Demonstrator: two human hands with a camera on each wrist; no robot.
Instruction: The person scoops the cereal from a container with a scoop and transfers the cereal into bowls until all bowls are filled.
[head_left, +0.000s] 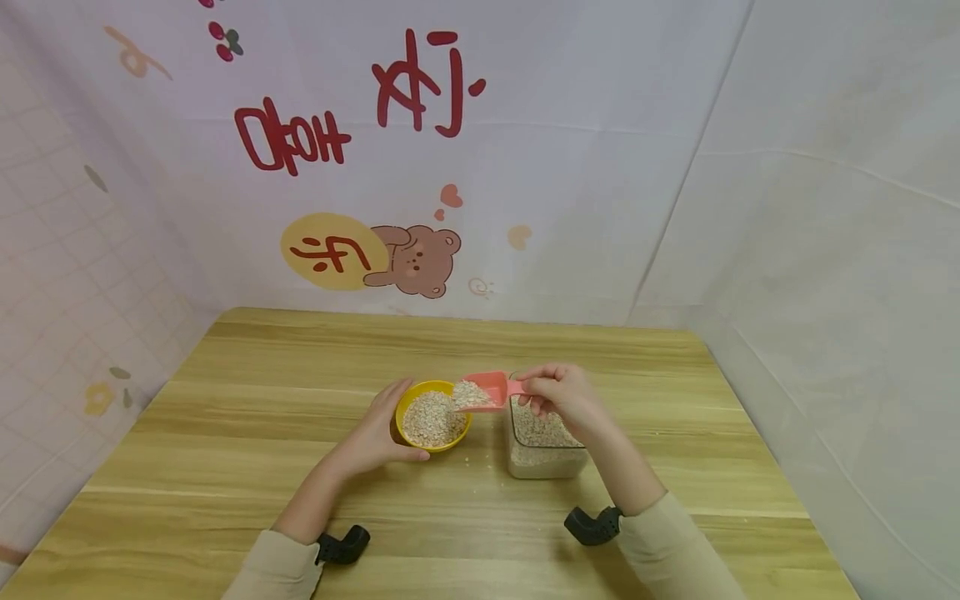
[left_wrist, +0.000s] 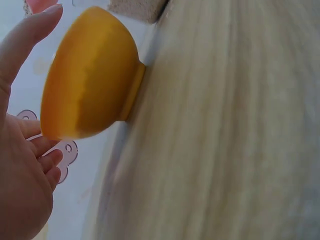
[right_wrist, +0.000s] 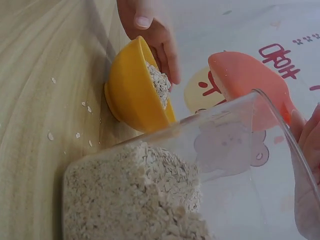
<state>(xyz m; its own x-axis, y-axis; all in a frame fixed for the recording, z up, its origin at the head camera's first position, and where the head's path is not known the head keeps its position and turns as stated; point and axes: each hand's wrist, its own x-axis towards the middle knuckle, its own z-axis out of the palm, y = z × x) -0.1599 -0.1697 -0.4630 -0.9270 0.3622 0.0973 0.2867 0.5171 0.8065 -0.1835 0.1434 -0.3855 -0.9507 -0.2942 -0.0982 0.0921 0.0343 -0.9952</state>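
A yellow bowl stands on the table, with oat flakes heaped inside. My left hand lies around its left side, thumb in front and fingers behind. In the left wrist view, the thumb stands off the bowl's wall and the fingers are relaxed near the rim. My right hand pinches the handle of a pink scoop. Oat flakes lie at the scoop's front, which hangs tilted over the bowl's right rim. Below the right hand is a clear square container with more oat flakes in it.
Several loose flakes lie on the wooden table between bowl and container. A white printed cloth hangs behind the table, with more cloth at both sides. Black wrist mounts sit at both sleeves.
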